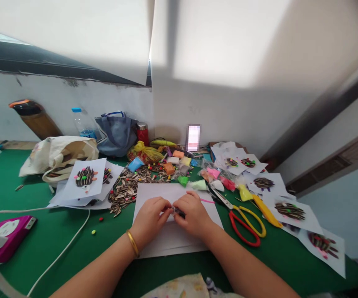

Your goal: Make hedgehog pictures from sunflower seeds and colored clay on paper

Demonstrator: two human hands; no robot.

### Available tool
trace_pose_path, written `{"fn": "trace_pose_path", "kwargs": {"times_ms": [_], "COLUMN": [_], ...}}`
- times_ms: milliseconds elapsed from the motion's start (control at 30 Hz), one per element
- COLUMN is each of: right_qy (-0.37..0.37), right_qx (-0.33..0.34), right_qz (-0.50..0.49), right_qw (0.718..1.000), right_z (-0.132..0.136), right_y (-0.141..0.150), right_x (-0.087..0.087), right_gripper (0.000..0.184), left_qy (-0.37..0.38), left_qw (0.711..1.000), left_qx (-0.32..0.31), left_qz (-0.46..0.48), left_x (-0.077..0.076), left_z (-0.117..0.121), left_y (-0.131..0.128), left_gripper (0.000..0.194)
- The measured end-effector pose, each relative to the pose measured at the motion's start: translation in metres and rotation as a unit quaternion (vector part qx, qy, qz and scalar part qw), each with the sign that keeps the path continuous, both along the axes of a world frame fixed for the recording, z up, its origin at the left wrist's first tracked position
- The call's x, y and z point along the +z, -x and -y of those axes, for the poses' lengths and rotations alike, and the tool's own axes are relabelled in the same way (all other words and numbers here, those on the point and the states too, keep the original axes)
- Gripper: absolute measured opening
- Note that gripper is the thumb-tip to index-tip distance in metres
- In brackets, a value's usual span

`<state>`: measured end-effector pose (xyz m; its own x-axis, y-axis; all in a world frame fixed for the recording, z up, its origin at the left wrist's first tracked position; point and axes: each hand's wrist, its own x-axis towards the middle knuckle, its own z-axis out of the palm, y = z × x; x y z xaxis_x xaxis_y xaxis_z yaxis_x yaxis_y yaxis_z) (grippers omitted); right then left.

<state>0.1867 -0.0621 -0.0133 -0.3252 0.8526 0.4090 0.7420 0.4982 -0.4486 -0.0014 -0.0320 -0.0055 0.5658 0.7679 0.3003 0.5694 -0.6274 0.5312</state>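
Over a stack of white paper (154, 244), both of my hands meet with fingertips almost touching. My right hand (194, 211) is closed around a small dark piece (180, 212), perhaps clay; its exact kind is hard to make out. My left hand (152, 215), below a gold bangle (132, 244), pinches at the left end of that piece, and what lies between its fingertips is hidden. A thin pink strip (207, 201) rests on the paper beyond my right hand. Left of the paper spreads a heap of striped sunflower seeds (126, 188).
Red-and-yellow-handled scissors (244, 223) and a yellow utility knife (267, 211) lie right. Seed-decorated sheets (290, 211) line the right edge; more decorated sheets (86, 178) lie left. Bagged coloured clay (213, 174) sits behind. A phone (193, 138) leans on the wall. A white cable (64, 260) crosses left.
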Motion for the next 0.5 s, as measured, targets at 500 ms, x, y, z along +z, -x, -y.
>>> {"fn": "trace_pose_path", "kwargs": {"times_ms": [500], "right_qy": [-0.009], "right_qx": [-0.013], "right_qz": [-0.03], "right_qw": [0.999], "right_z": [-0.0011], "right_y": [-0.0016], "right_x": [-0.0004], "right_gripper": [0.011], "left_qy": [-0.033], "left_qw": [0.999], "left_qx": [0.015], "left_qz": [0.008], "left_x": [-0.0049], "left_z": [-0.002], "left_y": [0.0012], "left_gripper": [0.011]}}
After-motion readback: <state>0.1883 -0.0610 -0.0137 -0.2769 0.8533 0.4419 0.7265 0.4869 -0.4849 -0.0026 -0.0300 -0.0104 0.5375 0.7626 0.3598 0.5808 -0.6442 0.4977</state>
